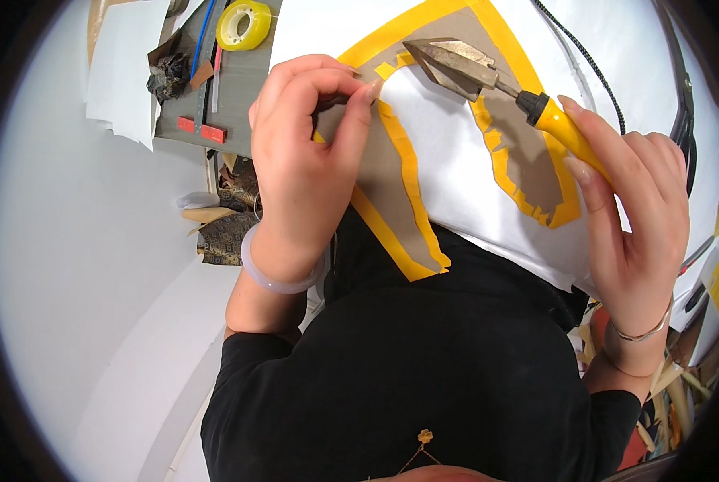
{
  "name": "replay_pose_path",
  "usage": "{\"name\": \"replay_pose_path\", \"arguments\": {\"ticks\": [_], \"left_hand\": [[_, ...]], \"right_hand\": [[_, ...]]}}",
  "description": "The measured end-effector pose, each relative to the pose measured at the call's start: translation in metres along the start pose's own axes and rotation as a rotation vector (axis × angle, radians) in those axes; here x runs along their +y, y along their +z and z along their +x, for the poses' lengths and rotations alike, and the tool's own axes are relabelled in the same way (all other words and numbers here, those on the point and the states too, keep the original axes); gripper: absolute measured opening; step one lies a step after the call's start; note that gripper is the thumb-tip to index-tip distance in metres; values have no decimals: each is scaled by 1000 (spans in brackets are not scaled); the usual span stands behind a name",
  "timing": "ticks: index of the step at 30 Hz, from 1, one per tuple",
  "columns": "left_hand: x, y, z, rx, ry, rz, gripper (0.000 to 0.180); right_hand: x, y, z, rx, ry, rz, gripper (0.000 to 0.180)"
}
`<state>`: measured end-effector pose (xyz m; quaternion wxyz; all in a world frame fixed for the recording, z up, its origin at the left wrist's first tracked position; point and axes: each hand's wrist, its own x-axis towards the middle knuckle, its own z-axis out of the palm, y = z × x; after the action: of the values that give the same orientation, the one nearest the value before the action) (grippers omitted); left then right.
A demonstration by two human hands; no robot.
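My left hand [303, 161] is curled, with thumb and forefinger pinched together on the edge of a strip of yellow tape [412, 185] where it runs along a brown cardboard piece [384, 181]. A pale, translucent bangle [275, 277] circles that wrist. My right hand [637, 217] grips the yellow handle of a heated iron tool [488, 76], fingers wrapped round it, its dull, pointed metal head lying over the top of the cardboard, near my left fingertips. A black braided cord [584, 56] runs away from the handle end. The cardboard, bordered with yellow tape, lies on a white sheet [472, 185] that rests across my lap over my black top [424, 361]. Farther left, a grey board [239, 88] carries a roll of yellow tape [243, 24], a small red block [201, 128] and some dark scraps. Patterned fabric pieces [227, 233] sit below it, beside the white table surface [78, 265].
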<state>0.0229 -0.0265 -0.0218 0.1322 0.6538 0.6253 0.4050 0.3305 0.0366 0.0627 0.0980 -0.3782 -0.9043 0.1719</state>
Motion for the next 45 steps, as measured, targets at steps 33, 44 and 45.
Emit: {"name": "replay_pose_path", "arguments": {"ticks": [33,44,45], "left_hand": [[-9,-76,-56,227,276,161,26],[51,-68,-85,333,-35,-390,33],[59,-69,-82,319,-28,-446,33]], "right_hand": [[29,-20,-61,587,386,409,37],[-54,-30,-56,376,-122,241,48],[-56,-29,-56,367,-131,232,49]]}}
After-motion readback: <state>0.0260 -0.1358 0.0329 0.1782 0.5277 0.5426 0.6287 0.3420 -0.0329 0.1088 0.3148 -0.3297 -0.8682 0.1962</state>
